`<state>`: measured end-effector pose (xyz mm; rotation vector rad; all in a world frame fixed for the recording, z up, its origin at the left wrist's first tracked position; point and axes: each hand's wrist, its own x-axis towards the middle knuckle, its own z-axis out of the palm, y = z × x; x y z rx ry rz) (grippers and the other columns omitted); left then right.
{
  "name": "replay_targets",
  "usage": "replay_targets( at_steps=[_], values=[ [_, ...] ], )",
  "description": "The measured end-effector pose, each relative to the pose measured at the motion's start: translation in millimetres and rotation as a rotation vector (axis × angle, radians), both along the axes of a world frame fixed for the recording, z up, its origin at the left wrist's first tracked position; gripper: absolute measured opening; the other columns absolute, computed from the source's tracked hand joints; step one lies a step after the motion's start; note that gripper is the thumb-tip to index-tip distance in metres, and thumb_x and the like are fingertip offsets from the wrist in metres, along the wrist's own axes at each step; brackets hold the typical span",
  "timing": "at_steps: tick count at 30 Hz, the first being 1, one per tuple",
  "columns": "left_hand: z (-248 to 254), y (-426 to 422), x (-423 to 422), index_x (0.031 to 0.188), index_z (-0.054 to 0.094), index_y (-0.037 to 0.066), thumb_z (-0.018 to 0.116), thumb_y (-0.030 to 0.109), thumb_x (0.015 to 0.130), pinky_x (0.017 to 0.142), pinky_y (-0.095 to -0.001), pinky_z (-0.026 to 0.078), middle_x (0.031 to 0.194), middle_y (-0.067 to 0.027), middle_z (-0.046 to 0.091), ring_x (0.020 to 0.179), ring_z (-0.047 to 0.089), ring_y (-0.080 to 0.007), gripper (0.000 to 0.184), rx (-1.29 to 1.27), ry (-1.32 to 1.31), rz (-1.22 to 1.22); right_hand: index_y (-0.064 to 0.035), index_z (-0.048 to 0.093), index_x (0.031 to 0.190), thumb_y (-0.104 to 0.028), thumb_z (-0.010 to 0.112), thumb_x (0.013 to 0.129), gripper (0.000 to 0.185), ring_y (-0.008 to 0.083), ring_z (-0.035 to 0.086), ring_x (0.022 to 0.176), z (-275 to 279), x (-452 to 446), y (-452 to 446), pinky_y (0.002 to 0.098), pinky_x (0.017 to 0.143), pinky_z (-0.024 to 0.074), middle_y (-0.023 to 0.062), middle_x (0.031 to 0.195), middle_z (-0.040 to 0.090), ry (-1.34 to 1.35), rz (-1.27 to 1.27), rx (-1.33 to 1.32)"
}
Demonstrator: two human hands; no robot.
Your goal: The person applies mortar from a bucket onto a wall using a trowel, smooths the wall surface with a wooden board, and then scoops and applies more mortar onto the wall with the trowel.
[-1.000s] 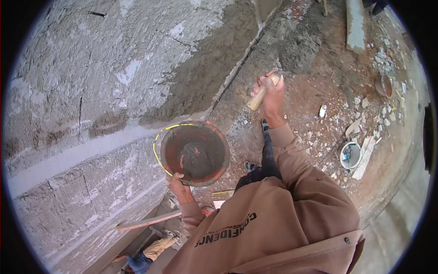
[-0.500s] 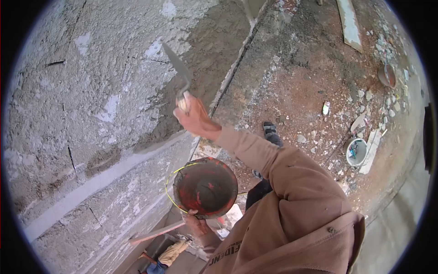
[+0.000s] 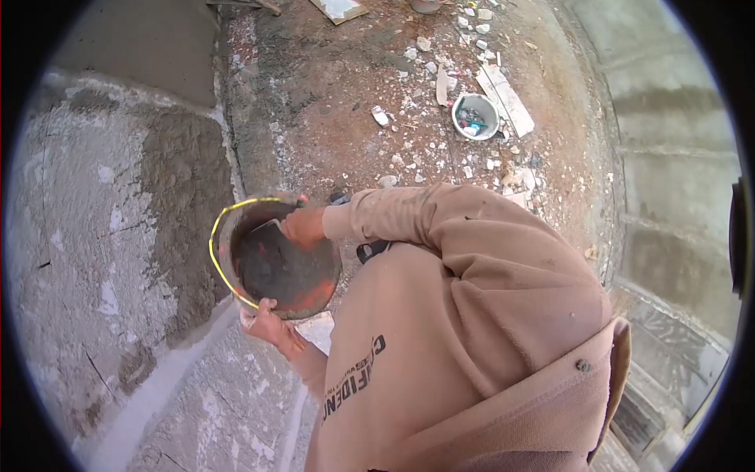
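My left hand (image 3: 269, 324) grips the near rim of a bucket (image 3: 316, 296), thumb over the edge. The bucket is tilted toward me; grey mortar coats its inside, with orange showing through, and a yellow handle (image 3: 214, 245) runs round its outer side. Inside the mouth, my right hand (image 3: 303, 228) is closed on a trowel, whose handle is hidden in my fingers. Only part of the trowel blade (image 3: 270, 226) shows, low against the grey inside. A rough wall (image 3: 86, 204) with a darker patch of fresh mortar (image 3: 185, 189) stands beside the bucket.
Rubble and stones (image 3: 425, 45) lie over the reddish ground. A white bucket (image 3: 476, 135) with things in it stands beside a pale board (image 3: 507, 102). A small white container (image 3: 380, 116) lies nearby. Another wall (image 3: 661, 149) rises at the right.
My right hand has come back from the wall with the trowel and is now inside the bucket. The bucket's mouth has tipped toward me, and my view has swung to the right.
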<state>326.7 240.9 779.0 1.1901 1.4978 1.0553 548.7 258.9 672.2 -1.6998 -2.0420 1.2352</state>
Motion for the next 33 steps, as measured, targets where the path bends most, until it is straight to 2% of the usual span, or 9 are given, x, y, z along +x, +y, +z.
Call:
replay_targets(
  at_steps=[2,4,6,9,15,17,21,23,33],
  values=[
    [10.0,1.9,27.4,0.121,0.061,-0.009,0.052,-0.015,0.055,0.062,-0.0233,0.046,0.102,-0.008,0.064,0.079,0.058,-0.0142,0.066,0.092,-0.037,-0.087,-0.0028,0.073,0.097,-0.016,0.067,0.069,0.031,0.0341,0.07,0.092,-24.8,-22.6,-29.2,0.045,0.076,0.0559,0.0184,0.092,0.072,-0.219,-0.01,0.199],
    [14.0,10.6,41.8,0.116,0.063,-0.01,0.053,-0.015,0.057,0.057,-0.023,0.045,0.104,-0.0096,0.065,0.073,0.059,-0.0133,0.06,0.115,-0.063,-0.079,-0.0037,0.073,0.101,-0.015,0.067,0.07,0.034,0.0372,0.069,0.095,61.1,12.7,-50.2,0.0449,0.079,0.056,0.0205,0.107,0.069,-0.296,0.302,-0.111],
    [20.8,17.0,68.9,0.106,0.067,-0.01,0.055,-0.014,0.058,0.053,-0.0218,0.043,0.091,-0.0056,0.063,0.066,0.056,-0.0099,0.05,0.281,-0.123,-0.052,-0.001,0.069,0.105,-0.016,0.065,0.073,0.036,0.0418,0.067,0.099,72.9,42.9,-62.6,0.047,0.08,0.0552,0.0188,0.106,0.068,-0.303,0.136,-0.027],
    [27.8,16.9,109.2,0.094,0.068,-0.008,0.056,-0.015,0.057,0.053,-0.0198,0.041,0.09,-0.0029,0.064,0.067,0.053,-0.0079,0.04,0.269,-0.126,-0.181,0.0046,0.062,0.105,-0.016,0.059,0.079,0.034,0.0404,0.069,0.076,59.2,93.5,-47.4,0.0443,0.066,0.0561,0.0239,0.091,0.067,-0.31,-0.255,0.305],
    [46.0,41.2,206.2,0.07,0.058,-0.004,0.058,-0.014,0.058,0.053,-0.0213,0.038,0.083,-0.0004,0.058,0.062,0.046,-0.0062,0.016,0.396,0.082,-0.402,-0.0054,0.054,0.096,-0.014,0.055,0.086,0.013,0.0138,0.052,0.046,44.7,180.9,-33.8,0.0282,0.039,0.0446,0.0042,0.069,0.054,0.941,-0.392,-1.021],
    [30.1,56.7,224.7,0.065,0.053,-0.002,0.059,-0.014,0.057,0.053,-0.0217,0.039,0.088,-0.0028,0.061,0.06,0.048,-0.0067,0.015,0.302,0.07,-0.405,-0.0082,0.051,0.093,-0.013,0.055,0.086,0.009,0.0083,0.045,0.046,38.8,193.6,-27.0,0.0228,0.037,0.0398,0.0007,0.069,0.049,1.158,-0.304,-1.139],
    [26.2,93.2,235.4,0.086,0.064,-0.009,0.057,-0.016,0.058,0.05,-0.0224,0.043,0.102,-0.0087,0.065,0.062,0.055,-0.0095,0.03,0.199,-0.167,-0.175,-0.0107,0.048,0.095,-0.011,0.053,0.087,0.009,0.0042,0.04,0.045,47.5,201.0,3.3,0.018,0.033,0.0351,0.0002,0.073,0.047,1.454,-0.156,-1.226],
    [36.5,112.9,232.3,0.117,0.062,-0.011,0.053,-0.019,0.059,0.05,-0.0211,0.044,0.112,-0.0114,0.066,0.07,0.06,-0.0114,0.06,0.226,-0.22,-0.072,-0.0108,0.046,0.097,-0.01,0.051,0.087,0.011,0.0042,0.041,0.045,53.9,199.5,25.5,0.0172,0.032,0.0348,0.0006,0.074,0.046,1.551,-0.114,-1.249],
    [-55.4,236.1,102.6,0.119,0.061,0.001,0.052,-0.019,0.054,0.059,-0.0225,0.046,0.095,-0.003,0.062,0.071,0.058,-0.0127,0.068,0.049,-0.398,0.429,-0.0098,0.046,0.095,-0.01,0.053,0.084,0.013,0.0063,0.042,0.047,60.8,223.6,159.7,0.0216,0.036,0.0388,0.0019,0.075,0.046,1.777,-0.302,-0.936]
  ],
)
